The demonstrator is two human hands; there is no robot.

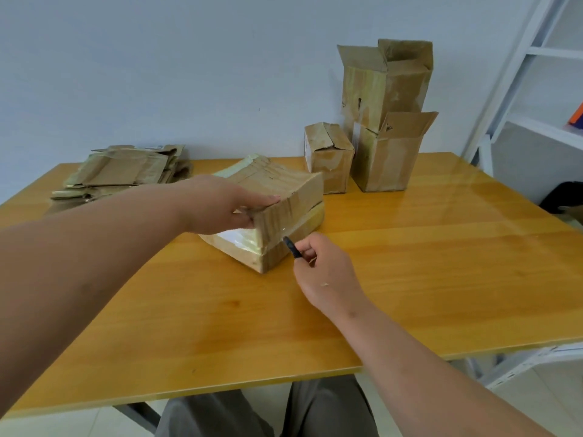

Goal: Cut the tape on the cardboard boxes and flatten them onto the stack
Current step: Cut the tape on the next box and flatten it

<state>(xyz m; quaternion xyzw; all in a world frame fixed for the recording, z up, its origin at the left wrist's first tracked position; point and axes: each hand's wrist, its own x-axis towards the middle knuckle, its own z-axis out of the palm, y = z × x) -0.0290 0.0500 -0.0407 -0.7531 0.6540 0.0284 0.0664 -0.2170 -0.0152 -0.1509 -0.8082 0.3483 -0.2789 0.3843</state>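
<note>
A taped cardboard box [284,197] lies on its side in the middle of the wooden table [410,263]. My left hand [227,206] grips its near upper edge, fingers on top and thumb under the flap. My right hand [325,272] holds a dark cutter [291,247] whose tip touches the taped seam on the box's near face. A stack of flattened boxes [123,175] lies at the table's back left.
Three more boxes stand at the back right: a small one [328,156], an open-topped one [388,156] and a taller open one [385,83] on top of it. A white shelf frame [517,77] rises to the right of the table.
</note>
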